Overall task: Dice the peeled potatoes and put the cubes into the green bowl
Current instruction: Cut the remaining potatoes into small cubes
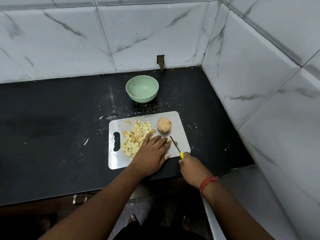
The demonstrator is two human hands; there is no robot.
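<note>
Mid-dicing: left hand (pixel 152 149) flat, fingers straight, pinning a potato piece (pixel 174 142); right hand (pixel 190 168) grip closed round knife (pixel 176 147). Cubes (pixel 134 138) at board's 9 o'clock, whole potato (pixel 164 124) at 1, green bowl (pixel 142 90) empty at 12. Next: finish cuts, then transfer.

Arms: I see both forearms bare to the frame edge, no sleeves.
Left hand (pixel 152 153): no ring, no band, nothing worn that I can make out.
Right hand (pixel 192 168): bare as well.
Wrist thread (pixel 207 185): red-orange cord, several loops, on the right wrist, at about 4 o'clock from that hand.
Feet: bare toes at 6 o'clock, dim.
Lower garment: dark cloth at bottom edge, detail unclear.
</note>
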